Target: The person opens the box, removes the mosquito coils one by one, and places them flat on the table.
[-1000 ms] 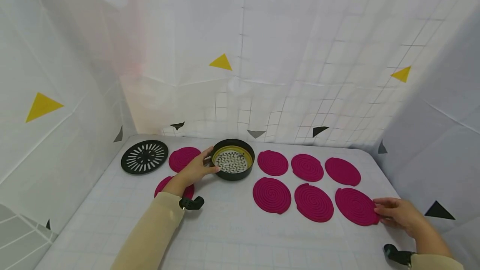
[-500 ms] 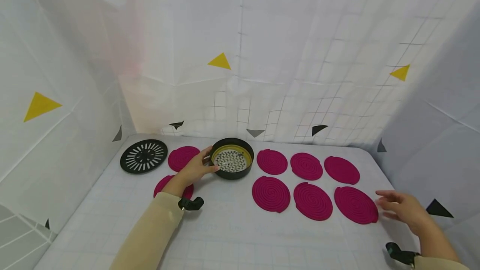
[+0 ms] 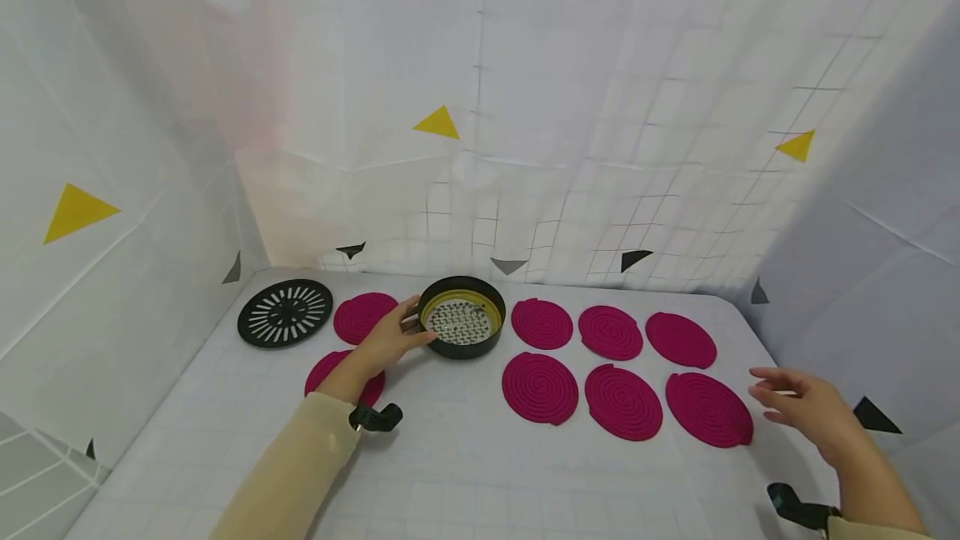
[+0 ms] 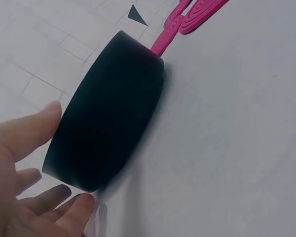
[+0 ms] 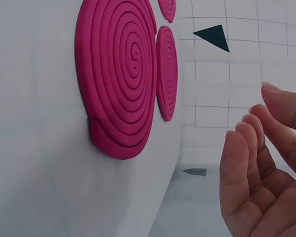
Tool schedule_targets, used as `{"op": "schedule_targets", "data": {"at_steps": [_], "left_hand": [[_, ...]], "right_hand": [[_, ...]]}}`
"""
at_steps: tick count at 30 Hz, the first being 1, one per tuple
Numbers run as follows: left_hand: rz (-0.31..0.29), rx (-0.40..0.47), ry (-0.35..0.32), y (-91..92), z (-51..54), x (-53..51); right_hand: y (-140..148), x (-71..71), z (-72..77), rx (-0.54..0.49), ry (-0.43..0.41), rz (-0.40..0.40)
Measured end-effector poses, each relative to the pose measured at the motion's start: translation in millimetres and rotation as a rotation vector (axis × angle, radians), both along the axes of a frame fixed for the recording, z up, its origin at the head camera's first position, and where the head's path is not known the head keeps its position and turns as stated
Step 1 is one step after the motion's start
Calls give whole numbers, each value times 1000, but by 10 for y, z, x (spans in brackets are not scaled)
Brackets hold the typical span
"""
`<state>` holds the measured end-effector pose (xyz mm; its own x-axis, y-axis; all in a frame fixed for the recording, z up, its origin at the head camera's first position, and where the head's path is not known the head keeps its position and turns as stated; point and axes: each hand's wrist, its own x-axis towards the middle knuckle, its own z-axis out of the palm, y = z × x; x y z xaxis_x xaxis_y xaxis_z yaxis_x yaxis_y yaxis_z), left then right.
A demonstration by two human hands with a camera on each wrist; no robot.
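My left hand [image 3: 388,342] holds the left side of a round black dish [image 3: 480,348], fingers and thumb spread around its wall. A yellow ring and a silvery grater-like plate [image 3: 459,322] show inside it. In the left wrist view, the dish [image 4: 108,113] appears as a dark outer wall beside my thumb. My right hand [image 3: 810,411] is raised at the right, fingers loosely bent and holding nothing. Nearest to it lies a magenta spiral mat [image 3: 708,409], apart from the fingers. The right wrist view shows this mat [image 5: 121,74] flat beside the hand [image 5: 266,173].
Several more magenta spiral mats lie in two rows, including one [image 3: 540,387] right of the dish. Two others, one of them a mat [image 3: 365,317] partly visible, lie near my left arm. A black slotted disc [image 3: 285,313] rests at the far left. White sheeting [image 3: 600,65] encloses the table.
My right hand has let go of the edge of the nearest front-row mat and lifted up and away from it. The left hand and the dish stay in place.
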<state>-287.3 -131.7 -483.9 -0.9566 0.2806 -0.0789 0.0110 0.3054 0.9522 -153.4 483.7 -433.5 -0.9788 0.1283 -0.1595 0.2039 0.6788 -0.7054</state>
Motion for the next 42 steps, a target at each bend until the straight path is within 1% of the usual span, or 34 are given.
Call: {"op": "schedule_targets", "data": {"at_steps": [3, 8, 12, 16, 22, 26, 31, 37, 39, 42], "left_hand": [[24, -26, -7, -14, 15, 28], [59, -82, 21, -54, 72, 114], [69, -108, 60, -86, 152, 210], [61, -147, 85, -115, 233, 320], [66, -198, 89, -157, 315, 480], [75, -225, 110, -192, 361, 570], [94, -238, 148, -255, 421, 654], [135, -325, 200, -331, 488, 758], [145, -349, 218, -361, 509, 794], [170, -388, 244, -414, 537, 847]], "right_hand": [[-34, 11, 42, 25, 20, -4], [-104, 16, 81, 84, 62, -30], [-175, 37, 122, 121, 104, -42], [-264, 69, 171, 162, 162, -54], [-431, 87, 257, 197, 231, -109], [-539, 100, 308, 199, 283, -173], [-656, 105, 363, 179, 367, -265], [-784, 110, 441, 190, 479, -334], [-830, 104, 456, 195, 527, -353], [-907, 89, 459, 224, 627, -357]]}}
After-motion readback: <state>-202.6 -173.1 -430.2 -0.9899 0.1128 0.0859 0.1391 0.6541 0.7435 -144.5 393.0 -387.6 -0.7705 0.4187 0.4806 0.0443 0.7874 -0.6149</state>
